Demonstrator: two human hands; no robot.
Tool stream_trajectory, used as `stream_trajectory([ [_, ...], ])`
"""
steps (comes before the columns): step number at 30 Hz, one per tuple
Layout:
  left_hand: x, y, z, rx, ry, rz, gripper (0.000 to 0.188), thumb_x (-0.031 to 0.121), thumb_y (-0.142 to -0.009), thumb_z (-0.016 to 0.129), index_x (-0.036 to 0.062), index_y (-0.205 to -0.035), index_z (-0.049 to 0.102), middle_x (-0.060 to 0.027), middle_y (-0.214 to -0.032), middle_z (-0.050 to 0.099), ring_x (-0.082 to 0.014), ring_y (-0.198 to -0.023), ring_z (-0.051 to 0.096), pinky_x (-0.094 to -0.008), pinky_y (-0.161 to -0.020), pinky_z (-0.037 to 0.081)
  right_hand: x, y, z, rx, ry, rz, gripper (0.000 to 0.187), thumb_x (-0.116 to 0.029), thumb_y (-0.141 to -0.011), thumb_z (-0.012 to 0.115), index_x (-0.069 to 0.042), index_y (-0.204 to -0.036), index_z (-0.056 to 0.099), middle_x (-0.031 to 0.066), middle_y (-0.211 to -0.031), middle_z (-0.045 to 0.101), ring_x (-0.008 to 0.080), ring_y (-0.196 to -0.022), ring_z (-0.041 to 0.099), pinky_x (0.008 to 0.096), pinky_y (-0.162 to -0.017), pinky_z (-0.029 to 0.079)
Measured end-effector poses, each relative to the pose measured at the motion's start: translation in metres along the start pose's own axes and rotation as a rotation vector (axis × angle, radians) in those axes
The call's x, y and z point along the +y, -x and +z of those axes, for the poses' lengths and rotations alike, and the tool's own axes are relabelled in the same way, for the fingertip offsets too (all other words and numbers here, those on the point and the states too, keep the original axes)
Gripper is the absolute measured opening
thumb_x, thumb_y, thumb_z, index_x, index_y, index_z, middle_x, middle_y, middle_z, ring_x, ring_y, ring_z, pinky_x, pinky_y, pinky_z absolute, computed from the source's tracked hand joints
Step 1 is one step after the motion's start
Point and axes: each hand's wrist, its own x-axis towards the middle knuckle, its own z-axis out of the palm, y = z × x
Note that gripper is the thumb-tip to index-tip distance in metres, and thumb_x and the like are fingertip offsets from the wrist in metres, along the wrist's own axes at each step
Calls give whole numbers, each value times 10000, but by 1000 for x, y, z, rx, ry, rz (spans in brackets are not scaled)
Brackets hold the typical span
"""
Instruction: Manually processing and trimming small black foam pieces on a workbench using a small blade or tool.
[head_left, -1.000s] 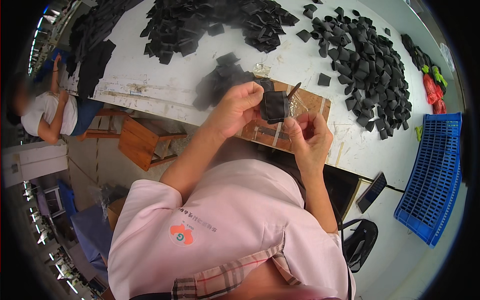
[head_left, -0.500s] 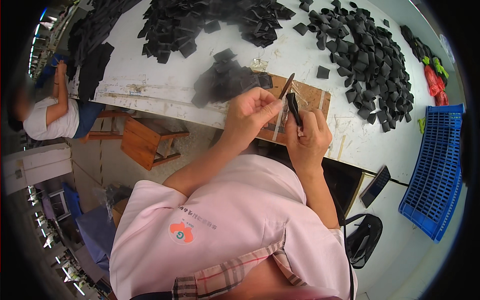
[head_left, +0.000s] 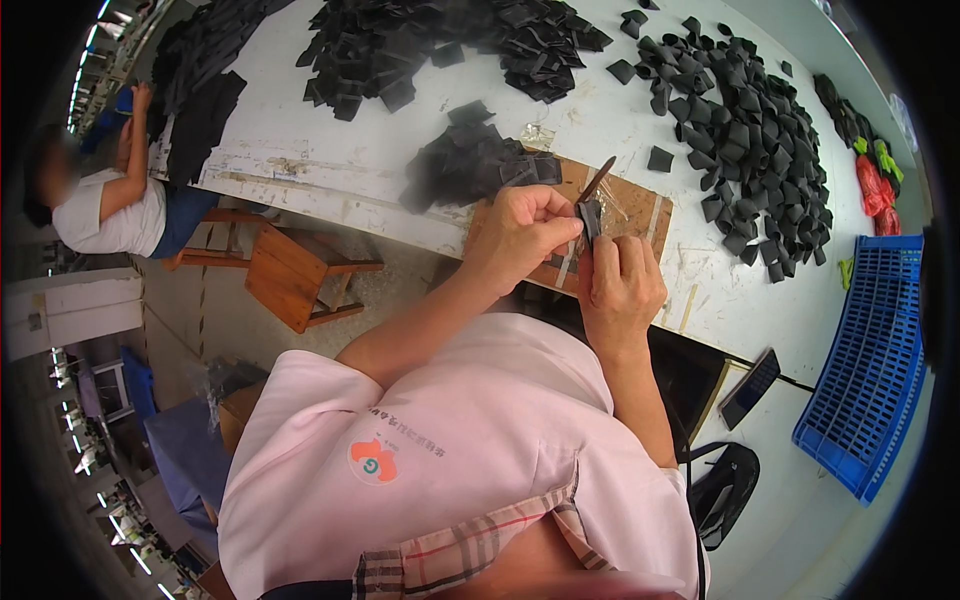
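Note:
My left hand (head_left: 530,235) is closed, thumb and fingers pinched at a thin, dark, pointed tool (head_left: 598,178), whose tip slants up and away to the right. Its exact kind does not show. A small folded black fabric piece (head_left: 590,220) stands between my hands, against the tool's lower part. Curled around the lower end of that piece is my right hand (head_left: 622,285). Whether the tool sits inside the fabric or beside it, I cannot tell. Beneath my hands lies a brown board (head_left: 640,190), with a heap of flat black pieces (head_left: 470,165) beside it.
Looped black pieces (head_left: 750,130) pile up on the right of the white table (head_left: 340,175); more flat ones (head_left: 370,50) lie at the back. A blue crate (head_left: 865,360) and a phone (head_left: 750,388) are at right. A co-worker (head_left: 110,205) sits at left near a wooden stool (head_left: 290,275).
The tool and the black piece, apart before, are now together, with my left fingertips against the piece. The whole view has shifted slightly.

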Motion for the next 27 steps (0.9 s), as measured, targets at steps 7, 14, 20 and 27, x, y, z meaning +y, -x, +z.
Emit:
stream_trajectory([
  [7, -1, -4, -4, -18, -11, -60, 80, 82, -731, 574, 3, -741, 564, -30, -632, 571, -40, -536, 493, -153, -427, 370, 3, 2, 3, -38, 23, -49, 161, -33, -605, 605, -58, -645, 451, 56, -619, 392, 201, -535, 437, 305, -439, 352],
  [14, -16, -1, -4, 34, -269, 284, 88, 56, -719, 576, -22, -750, 550, -47, -655, 582, -70, -579, 519, -222, -507, 425, -3, 3, -9, -156, -738, 491, 181, -75, -715, 619, 0, -865, 552, 63, -725, 491, 142, -583, 459, 249, -505, 371],
  [20, -6, 10, 10, 26, -445, 438, 65, 12, -669, 567, -6, -688, 507, -100, -597, 542, -185, -521, 526, -304, -474, 399, 3, -3, -7, -83, -619, 404, 49, -26, -778, 537, 11, -755, 560, 58, -667, 504, 122, -558, 445, 245, -463, 322],
  [27, -19, 6, 9, 270, -401, 528, 84, -18, -651, 555, -4, -690, 482, -107, -546, 517, -200, -496, 518, -311, -460, 382, -3, -2, 11, -48, -347, 122, 48, -35, -759, 548, 7, -745, 530, 109, -670, 510, 231, -535, 473, 312, -459, 364],
])
